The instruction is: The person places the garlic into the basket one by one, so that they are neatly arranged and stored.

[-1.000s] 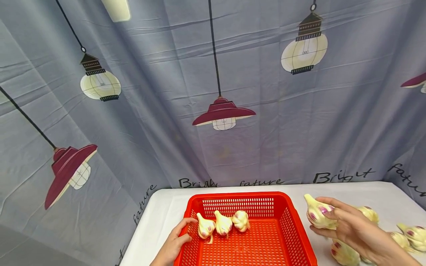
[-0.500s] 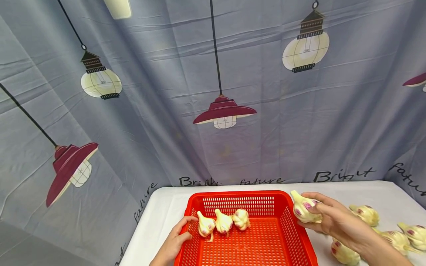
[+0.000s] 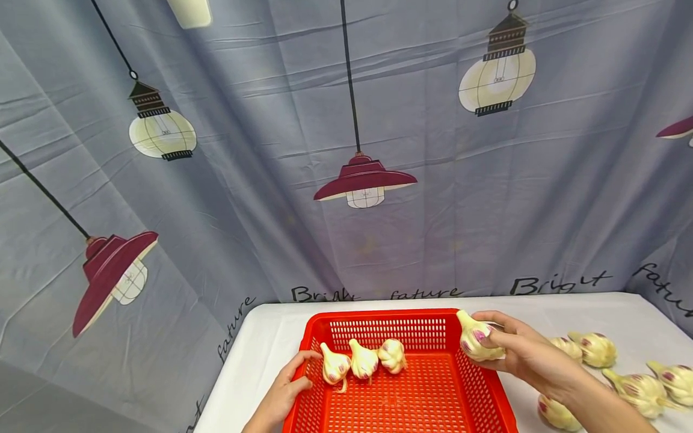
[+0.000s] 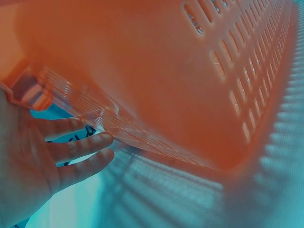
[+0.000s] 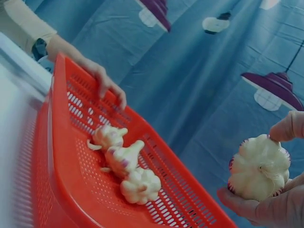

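My right hand [image 3: 522, 349] holds a garlic bulb [image 3: 476, 338] over the right rim of a red plastic basket [image 3: 487, 385]. In the right wrist view, the held garlic bulb [image 5: 260, 167] shows its root end, pinched between thumb and fingers. My left hand [image 3: 281, 391] grips the basket's left rim, with fingertips over the edge. The left wrist view has several fingers [image 4: 78, 147] outside the basket wall [image 4: 142, 71]. Three garlic bulbs sit in a row inside, near the back left: one on the left [image 3: 335, 365], one in the middle [image 3: 364, 361], one on the right [image 3: 391, 356].
Several more garlic bulbs lie on the white table [image 3: 541, 307] right of the basket, among them one at the back [image 3: 597, 350] and one near the front [image 3: 557, 414]. A grey curtain [image 3: 411, 240] printed with lamps hangs behind the table.
My right hand has carried the garlic bulb leftward, from above the table to the basket's right rim. The left hand and the three bulbs in the basket have stayed put.
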`<control>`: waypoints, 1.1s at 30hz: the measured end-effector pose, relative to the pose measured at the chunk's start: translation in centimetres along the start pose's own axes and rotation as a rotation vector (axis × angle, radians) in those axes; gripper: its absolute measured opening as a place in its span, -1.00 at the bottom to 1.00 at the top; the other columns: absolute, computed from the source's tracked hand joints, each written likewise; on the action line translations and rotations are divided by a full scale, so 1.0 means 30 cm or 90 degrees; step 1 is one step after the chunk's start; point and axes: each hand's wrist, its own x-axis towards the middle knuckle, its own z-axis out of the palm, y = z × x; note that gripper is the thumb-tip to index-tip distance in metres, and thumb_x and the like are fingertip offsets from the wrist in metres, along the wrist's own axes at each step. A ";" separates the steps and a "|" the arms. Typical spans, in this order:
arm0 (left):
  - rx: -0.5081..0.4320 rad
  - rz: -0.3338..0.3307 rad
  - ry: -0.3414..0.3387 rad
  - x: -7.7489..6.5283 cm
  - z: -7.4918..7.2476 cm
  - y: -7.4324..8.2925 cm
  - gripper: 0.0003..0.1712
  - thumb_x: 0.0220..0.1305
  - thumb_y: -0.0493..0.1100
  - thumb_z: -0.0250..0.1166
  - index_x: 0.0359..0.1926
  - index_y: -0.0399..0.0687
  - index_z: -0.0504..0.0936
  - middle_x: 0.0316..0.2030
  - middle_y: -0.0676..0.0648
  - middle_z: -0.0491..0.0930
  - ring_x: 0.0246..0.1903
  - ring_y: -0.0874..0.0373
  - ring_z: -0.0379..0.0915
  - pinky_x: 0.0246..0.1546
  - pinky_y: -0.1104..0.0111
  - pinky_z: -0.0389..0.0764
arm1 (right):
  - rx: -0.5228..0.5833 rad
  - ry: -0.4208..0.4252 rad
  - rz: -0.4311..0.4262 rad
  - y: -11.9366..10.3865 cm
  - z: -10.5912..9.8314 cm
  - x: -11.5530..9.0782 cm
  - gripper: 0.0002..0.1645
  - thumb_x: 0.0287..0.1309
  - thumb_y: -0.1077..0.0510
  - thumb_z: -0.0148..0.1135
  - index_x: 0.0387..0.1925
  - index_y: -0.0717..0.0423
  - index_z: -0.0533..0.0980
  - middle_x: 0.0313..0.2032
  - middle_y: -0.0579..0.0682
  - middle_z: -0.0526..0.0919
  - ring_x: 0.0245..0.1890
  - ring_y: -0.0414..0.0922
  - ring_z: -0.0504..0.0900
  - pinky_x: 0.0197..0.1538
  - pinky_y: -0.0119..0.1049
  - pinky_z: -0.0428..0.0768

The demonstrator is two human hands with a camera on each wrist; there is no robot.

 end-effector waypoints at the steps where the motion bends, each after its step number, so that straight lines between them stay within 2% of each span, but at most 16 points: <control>1: 0.000 0.000 0.001 0.000 0.001 0.000 -0.43 0.23 -0.39 0.03 0.30 -0.16 0.40 0.23 -0.34 0.35 -0.12 -0.16 0.57 -0.25 0.01 0.69 | -0.014 0.001 -0.002 0.002 0.005 0.006 -0.60 0.40 0.33 -0.13 0.17 -0.05 0.34 -0.02 0.05 0.52 -0.06 -0.04 0.64 0.08 -0.04 0.59; 7: -0.010 -0.008 0.003 -0.002 0.000 0.004 -0.43 0.24 -0.39 0.02 0.30 -0.15 0.39 0.24 -0.33 0.34 -0.11 -0.17 0.57 -0.24 -0.01 0.69 | -0.080 -0.011 -0.022 0.011 0.037 0.044 -0.62 0.41 0.30 -0.07 0.21 0.15 0.25 0.03 0.12 0.45 -0.06 -0.02 0.64 0.05 -0.04 0.62; 13: -0.027 -0.013 -0.002 -0.001 0.001 0.002 -0.43 0.26 -0.40 0.00 0.31 -0.15 0.38 0.24 -0.32 0.34 -0.11 -0.18 0.57 -0.24 -0.01 0.69 | -0.113 0.031 0.006 0.020 0.085 0.082 -0.40 0.25 0.36 -0.02 0.27 0.41 0.07 0.03 0.20 0.37 -0.07 0.01 0.62 0.03 -0.09 0.63; 20: -0.024 -0.010 -0.001 -0.001 0.002 0.004 -0.43 0.24 -0.40 0.02 0.31 -0.16 0.38 0.23 -0.33 0.34 -0.11 -0.18 0.56 -0.23 0.00 0.69 | -0.131 0.043 0.025 0.047 0.121 0.122 -0.33 0.14 0.36 0.05 0.23 0.43 0.02 0.00 0.19 0.37 -0.11 -0.05 0.56 -0.05 -0.13 0.60; 24: -0.020 -0.008 -0.003 -0.002 0.004 0.009 -0.43 0.25 -0.40 0.01 0.31 -0.16 0.38 0.24 -0.33 0.34 -0.11 -0.19 0.56 -0.23 0.00 0.69 | -0.141 0.046 0.042 0.070 0.134 0.142 -0.31 0.16 0.34 0.09 0.23 0.43 0.01 -0.02 0.20 0.38 -0.18 -0.05 0.57 -0.13 -0.16 0.57; 30: -0.022 -0.003 -0.007 -0.002 0.003 0.005 -0.43 0.26 -0.41 0.00 0.31 -0.18 0.37 0.23 -0.34 0.34 -0.10 -0.20 0.57 -0.23 -0.01 0.69 | -0.160 0.046 0.068 0.116 0.142 0.160 -0.29 0.12 0.34 0.14 0.21 0.40 0.00 -0.20 0.15 0.48 -0.30 -0.06 0.55 -0.27 -0.24 0.49; 33: -0.022 -0.005 -0.006 -0.002 0.002 0.003 -0.43 0.25 -0.40 0.01 0.30 -0.17 0.37 0.23 -0.33 0.34 -0.11 -0.18 0.57 -0.23 0.00 0.69 | -0.187 0.049 0.077 0.136 0.149 0.166 -0.28 0.10 0.34 0.16 0.20 0.41 0.02 -0.29 0.11 0.52 -0.31 -0.06 0.59 -0.25 -0.23 0.53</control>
